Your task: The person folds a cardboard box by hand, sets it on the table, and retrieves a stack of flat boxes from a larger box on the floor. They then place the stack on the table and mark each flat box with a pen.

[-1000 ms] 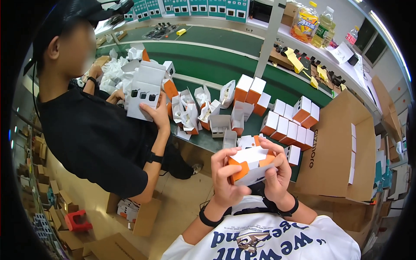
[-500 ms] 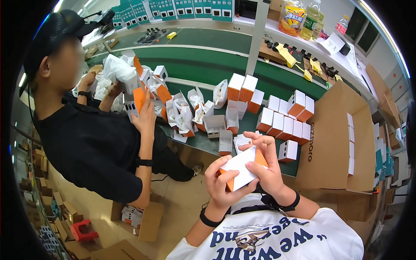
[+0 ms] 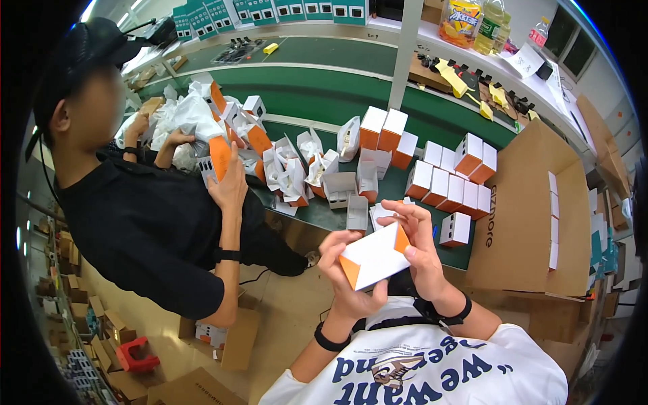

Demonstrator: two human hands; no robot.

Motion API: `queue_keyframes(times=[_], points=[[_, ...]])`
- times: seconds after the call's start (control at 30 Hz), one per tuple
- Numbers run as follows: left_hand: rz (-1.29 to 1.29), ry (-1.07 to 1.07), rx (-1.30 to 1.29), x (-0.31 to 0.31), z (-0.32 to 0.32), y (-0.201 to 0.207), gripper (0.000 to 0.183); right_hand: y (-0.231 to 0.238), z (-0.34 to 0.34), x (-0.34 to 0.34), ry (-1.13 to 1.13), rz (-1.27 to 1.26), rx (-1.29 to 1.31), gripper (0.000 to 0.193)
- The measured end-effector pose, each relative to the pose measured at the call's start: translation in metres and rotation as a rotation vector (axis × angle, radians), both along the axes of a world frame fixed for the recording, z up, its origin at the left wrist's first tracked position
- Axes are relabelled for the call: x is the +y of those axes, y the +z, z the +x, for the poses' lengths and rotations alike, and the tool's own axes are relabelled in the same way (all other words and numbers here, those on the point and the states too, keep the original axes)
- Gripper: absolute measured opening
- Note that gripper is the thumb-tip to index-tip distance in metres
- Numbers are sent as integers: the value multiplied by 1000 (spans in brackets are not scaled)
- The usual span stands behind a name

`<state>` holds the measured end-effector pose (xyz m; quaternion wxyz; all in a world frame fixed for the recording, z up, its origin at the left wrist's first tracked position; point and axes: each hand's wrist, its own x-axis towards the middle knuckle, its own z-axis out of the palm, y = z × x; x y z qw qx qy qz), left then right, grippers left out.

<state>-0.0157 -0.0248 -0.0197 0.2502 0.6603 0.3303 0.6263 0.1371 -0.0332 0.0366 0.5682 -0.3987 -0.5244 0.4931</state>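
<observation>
Between my hands, in front of my chest, is a small white carton with orange ends (image 3: pixel 378 255), its white face up and tilted. My left hand (image 3: pixel 345 277) grips its left end, fingers along the far edge and thumb by the near edge. At the other end, my right hand (image 3: pixel 426 260) holds it with the thumb at the orange corner and the fingers curled behind. Just beyond my hands stand open white cartons (image 3: pixel 356 214) on the green bench. To the right of them, a lone closed carton (image 3: pixel 455 229) stands near the bench's edge.
Closed white-and-orange cartons (image 3: pixel 449 187) stand in rows beside a large cardboard box (image 3: pixel 526 223) at the right. Left of me a co-worker in black (image 3: pixel 148 236) holds an orange-flapped carton (image 3: pixel 219 158). Bottles (image 3: pixel 489 30) sit on the shelf; open boxes (image 3: pixel 236 337) stand on the floor.
My thumbs have slid off the carton's white face to its edges, and the carton has turned slightly. The co-worker's far hand has lowered with the white bag.
</observation>
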Motion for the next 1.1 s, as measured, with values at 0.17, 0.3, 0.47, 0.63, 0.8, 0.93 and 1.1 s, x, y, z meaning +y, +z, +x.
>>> queue_keyframes(times=[0.17,0.3,0.47,0.63,0.8,0.93,1.1], points=[[-573,-18,-472,-8,-48,-43,66,-21,17,7,72,-174,-132,54],[-1159,-197,-1026,34,-99,-114,50,-81,62,19,-28,-390,-522,40],[-1488,-344,-1574,101,-108,-263,45,-201,106,41,24,-710,-734,59],[-1779,-43,-1692,144,-79,-283,53,-272,95,59,-147,-673,-1144,98],[-1695,-8,-1342,147,-47,-270,72,-272,99,87,-283,-728,-1214,115],[-1771,301,-1460,130,-69,-267,62,-273,99,114,-275,-825,-1255,122],[-1451,-231,-1147,71,-93,-226,22,-248,103,120,-230,-701,-1362,73]])
